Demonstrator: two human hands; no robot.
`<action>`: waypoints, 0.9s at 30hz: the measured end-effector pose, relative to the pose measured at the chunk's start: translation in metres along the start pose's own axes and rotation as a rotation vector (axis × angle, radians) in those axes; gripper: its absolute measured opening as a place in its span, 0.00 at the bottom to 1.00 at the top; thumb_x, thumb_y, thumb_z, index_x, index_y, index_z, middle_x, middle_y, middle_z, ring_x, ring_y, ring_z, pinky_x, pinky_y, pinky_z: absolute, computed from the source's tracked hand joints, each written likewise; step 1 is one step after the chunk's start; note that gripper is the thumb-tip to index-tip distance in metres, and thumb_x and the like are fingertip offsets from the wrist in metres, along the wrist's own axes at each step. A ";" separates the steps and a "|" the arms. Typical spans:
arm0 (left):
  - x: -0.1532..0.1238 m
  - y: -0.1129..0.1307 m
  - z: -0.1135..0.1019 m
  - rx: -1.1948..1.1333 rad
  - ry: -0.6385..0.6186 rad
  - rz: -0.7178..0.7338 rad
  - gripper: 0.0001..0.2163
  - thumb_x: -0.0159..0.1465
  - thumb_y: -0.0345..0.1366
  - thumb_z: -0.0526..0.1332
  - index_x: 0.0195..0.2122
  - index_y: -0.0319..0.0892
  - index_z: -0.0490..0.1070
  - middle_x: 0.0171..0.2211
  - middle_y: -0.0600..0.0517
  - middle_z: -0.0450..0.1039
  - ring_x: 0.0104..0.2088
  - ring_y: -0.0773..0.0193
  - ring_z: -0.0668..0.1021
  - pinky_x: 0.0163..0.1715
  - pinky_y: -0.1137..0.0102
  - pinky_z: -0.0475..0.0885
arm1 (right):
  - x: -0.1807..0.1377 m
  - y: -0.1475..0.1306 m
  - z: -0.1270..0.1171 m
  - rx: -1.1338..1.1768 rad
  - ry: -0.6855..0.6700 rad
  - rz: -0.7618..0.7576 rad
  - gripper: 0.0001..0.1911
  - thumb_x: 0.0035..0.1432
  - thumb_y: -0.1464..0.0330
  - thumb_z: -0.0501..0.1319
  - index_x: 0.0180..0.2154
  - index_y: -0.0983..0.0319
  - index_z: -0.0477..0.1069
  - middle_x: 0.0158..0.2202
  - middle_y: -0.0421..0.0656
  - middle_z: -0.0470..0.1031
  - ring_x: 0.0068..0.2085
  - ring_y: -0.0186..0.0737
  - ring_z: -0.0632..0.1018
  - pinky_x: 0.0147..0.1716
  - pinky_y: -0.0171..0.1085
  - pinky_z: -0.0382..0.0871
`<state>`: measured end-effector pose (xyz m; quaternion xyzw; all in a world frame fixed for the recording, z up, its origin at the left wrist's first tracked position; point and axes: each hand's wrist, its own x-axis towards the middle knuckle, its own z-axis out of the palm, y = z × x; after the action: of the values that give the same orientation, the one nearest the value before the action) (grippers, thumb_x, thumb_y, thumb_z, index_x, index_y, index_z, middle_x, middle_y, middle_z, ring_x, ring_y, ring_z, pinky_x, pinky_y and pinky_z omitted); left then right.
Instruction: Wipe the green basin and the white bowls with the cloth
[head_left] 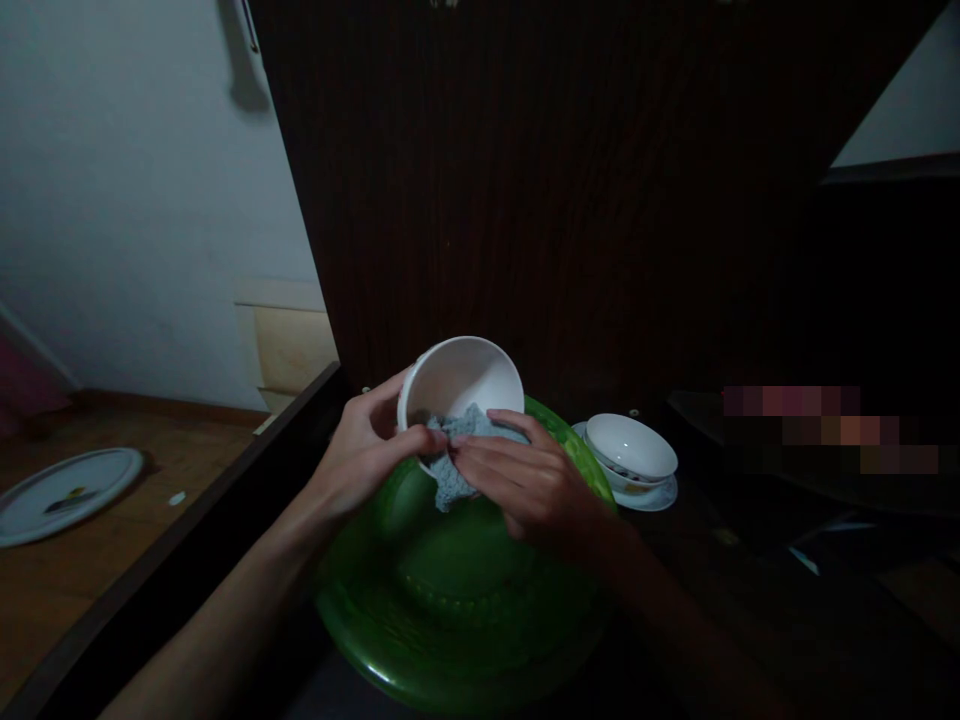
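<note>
two hands are in view, both busy with one white bowl and one grey-blue cloth. the left hand (366, 445) holds the white bowl (469, 375) at its left side, with the thumb over the near rim and against the cloth. the right hand (536, 475) holds the grey-blue cloth (484, 425), its fingers laid over it and one of them spread a little from the others; its thumb cannot be made out. the cloth lies bunched inside the near part of the bowl and hangs over the rim. the bowl is tilted, its mouth turned toward the person, above the far part of one green basin (465, 570).

to the right of the basin is one stack of white dishes: one upper bowl (634, 447) on top, and patterned ware below it, with one plate (664, 497) showing at the bottom; how many pieces sit between cannot be told. behind stands one dark wooden panel (525, 180). on the floor (150, 520) at the left lie one pale oval object (97, 480) and one small white scrap (177, 498).
</note>
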<state>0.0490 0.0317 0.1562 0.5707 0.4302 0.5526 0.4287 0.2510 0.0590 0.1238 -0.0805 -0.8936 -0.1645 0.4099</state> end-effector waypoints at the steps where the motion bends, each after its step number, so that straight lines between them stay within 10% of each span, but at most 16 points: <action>1: 0.002 -0.001 -0.003 -0.021 -0.015 -0.014 0.20 0.48 0.33 0.69 0.44 0.40 0.78 0.29 0.54 0.76 0.29 0.63 0.75 0.27 0.72 0.71 | -0.002 0.004 -0.001 0.010 -0.007 -0.009 0.17 0.62 0.82 0.52 0.45 0.65 0.75 0.44 0.47 0.83 0.49 0.39 0.82 0.59 0.49 0.67; 9: 0.010 -0.004 -0.025 -0.032 -0.155 -0.089 0.12 0.45 0.31 0.64 0.32 0.38 0.79 0.26 0.53 0.74 0.28 0.62 0.74 0.27 0.71 0.69 | -0.009 0.028 -0.026 0.030 -0.200 -0.031 0.16 0.62 0.80 0.55 0.45 0.61 0.77 0.47 0.42 0.83 0.57 0.42 0.77 0.65 0.57 0.58; 19: -0.003 0.001 -0.008 -0.180 -0.138 -0.125 0.27 0.55 0.41 0.70 0.55 0.43 0.70 0.40 0.47 0.79 0.36 0.54 0.81 0.36 0.64 0.76 | -0.004 0.009 -0.019 0.020 -0.015 0.042 0.15 0.59 0.81 0.57 0.44 0.64 0.75 0.42 0.44 0.84 0.44 0.38 0.83 0.64 0.51 0.62; 27: -0.002 -0.004 0.005 -0.014 -0.005 0.043 0.26 0.54 0.38 0.70 0.54 0.42 0.73 0.40 0.49 0.80 0.37 0.56 0.79 0.34 0.68 0.74 | 0.000 -0.001 -0.005 -0.003 -0.006 0.046 0.17 0.62 0.82 0.52 0.47 0.66 0.74 0.45 0.49 0.83 0.49 0.39 0.81 0.59 0.47 0.67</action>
<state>0.0539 0.0306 0.1517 0.5783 0.4130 0.5631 0.4217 0.2545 0.0566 0.1264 -0.1021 -0.8924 -0.1560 0.4108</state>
